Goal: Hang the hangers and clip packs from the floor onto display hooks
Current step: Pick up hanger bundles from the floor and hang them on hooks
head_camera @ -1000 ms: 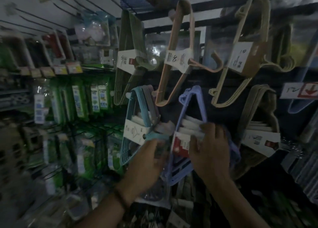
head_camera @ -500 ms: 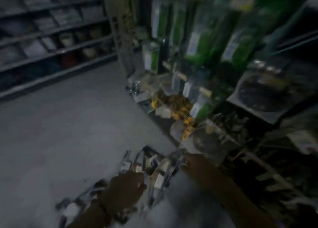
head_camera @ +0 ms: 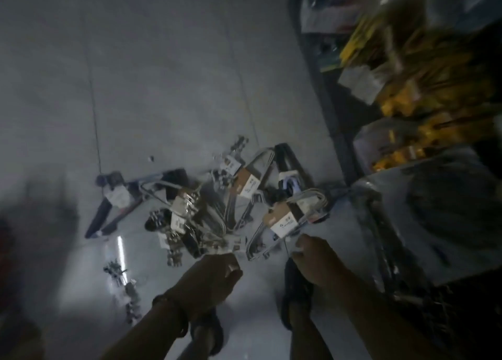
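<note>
Since a second ago both hands have left the blue bundle hanging on the display and dropped toward the floor (head_camera: 163,88). In the last half second they have closed in on the pile of stock, which now fills the middle of our view.

We see the left hand (head_camera: 214,275) from the back, a band at its wrist, at the pile's near edge just over some white-carded clip packs (head_camera: 228,247). Its fingers bend downward, but we cannot tell whether they hold anything. The right hand (head_camera: 312,256) reaches in beside it, next to the lower end of a pale hanger bundle (head_camera: 282,221) wrapped in a brown-and-white label. We cannot tell whether it touches or grips that bundle, because the frame is dim and smeared.

The task's stock lies on the floor. A blue hanger set (head_camera: 114,204) lies at the pile's left side. A second labelled bundle (head_camera: 247,183) and a dark hanger set (head_camera: 288,166) lie at its far side, close to the floor's right edge where the shelving base (head_camera: 336,142) rises. Metal clips (head_camera: 176,224) tangle in the middle, and a loose string of clips (head_camera: 122,278) lies apart at the near left.

Yellow packs (head_camera: 407,101) blur on the shelves. A dark shoe (head_camera: 296,291) stands just under the right hand.
</note>
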Tool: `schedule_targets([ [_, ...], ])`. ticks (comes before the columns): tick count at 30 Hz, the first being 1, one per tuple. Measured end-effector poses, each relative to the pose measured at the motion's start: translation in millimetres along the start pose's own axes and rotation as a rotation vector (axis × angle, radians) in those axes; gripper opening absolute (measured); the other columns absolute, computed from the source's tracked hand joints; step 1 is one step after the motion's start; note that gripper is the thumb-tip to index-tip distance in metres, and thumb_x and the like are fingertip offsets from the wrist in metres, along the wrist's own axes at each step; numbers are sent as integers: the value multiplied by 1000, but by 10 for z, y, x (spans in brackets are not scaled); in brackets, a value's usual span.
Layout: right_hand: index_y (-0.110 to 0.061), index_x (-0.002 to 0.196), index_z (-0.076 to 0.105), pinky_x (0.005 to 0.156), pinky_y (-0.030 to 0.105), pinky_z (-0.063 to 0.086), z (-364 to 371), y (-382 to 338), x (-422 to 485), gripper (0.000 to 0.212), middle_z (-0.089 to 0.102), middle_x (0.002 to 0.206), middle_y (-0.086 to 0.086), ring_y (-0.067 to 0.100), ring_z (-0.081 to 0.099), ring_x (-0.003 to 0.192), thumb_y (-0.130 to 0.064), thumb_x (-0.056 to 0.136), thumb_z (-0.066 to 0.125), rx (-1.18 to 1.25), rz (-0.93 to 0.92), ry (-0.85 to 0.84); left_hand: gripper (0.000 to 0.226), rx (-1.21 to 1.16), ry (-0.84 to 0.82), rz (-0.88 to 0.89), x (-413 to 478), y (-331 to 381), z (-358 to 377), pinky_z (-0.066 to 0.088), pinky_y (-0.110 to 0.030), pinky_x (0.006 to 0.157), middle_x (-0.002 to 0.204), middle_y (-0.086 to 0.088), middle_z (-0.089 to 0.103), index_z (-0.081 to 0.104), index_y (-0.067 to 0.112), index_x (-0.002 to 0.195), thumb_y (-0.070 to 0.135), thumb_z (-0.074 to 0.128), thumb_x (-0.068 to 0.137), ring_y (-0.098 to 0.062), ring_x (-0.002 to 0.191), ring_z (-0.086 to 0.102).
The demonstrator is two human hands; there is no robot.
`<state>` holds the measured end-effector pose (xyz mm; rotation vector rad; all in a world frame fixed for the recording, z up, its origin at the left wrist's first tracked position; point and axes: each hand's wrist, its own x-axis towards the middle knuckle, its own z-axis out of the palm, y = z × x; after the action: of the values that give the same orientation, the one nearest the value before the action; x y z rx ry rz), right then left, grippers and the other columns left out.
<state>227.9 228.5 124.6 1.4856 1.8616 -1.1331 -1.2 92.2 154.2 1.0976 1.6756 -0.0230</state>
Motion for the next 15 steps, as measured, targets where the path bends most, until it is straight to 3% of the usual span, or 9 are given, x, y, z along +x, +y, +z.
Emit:
schedule_targets([
  [3,-13,132,59,100,41,54,225,272,1012,36,65,133,10,27,62,120,-29,100,65,-155,-52,-81,30,-136,60,-54,847,-212,553,56,-29,92,120,-5,74,70,13,127,34,57,109,-22,109,71],
  [6,-19,149,47,100,41,50,357,522,1989,57,58,140,11,31,59,125,-28,96,66,-374,-135,-54,34,-229,85,-163,1621,-385,1061,53,-35,104,129,-6,70,67,16,132,36,59,106,-26,120,66],
  [9,-17,145,47,96,42,49,496,611,2817,59,53,141,13,33,54,126,-23,91,69,-665,-194,-42,33,-262,154,-206,2296,-637,1519,52,-36,103,131,-8,67,64,17,133,33,60,104,-28,122,63],
  [12,-17,143,46,107,43,43,699,712,3362,58,49,145,10,32,47,133,-24,90,69,-924,-320,-105,38,-303,174,-259,2825,-840,1866,50,-36,98,132,-13,62,58,15,136,30,64,102,-33,121,61],
  [15,-23,142,47,115,51,36,901,831,3678,62,53,144,5,30,49,134,-27,86,72,-1003,-339,-132,49,-337,200,-306,3150,-1015,2131,50,-40,102,139,-15,57,51,13,145,27,65,100,-35,123,60],
])
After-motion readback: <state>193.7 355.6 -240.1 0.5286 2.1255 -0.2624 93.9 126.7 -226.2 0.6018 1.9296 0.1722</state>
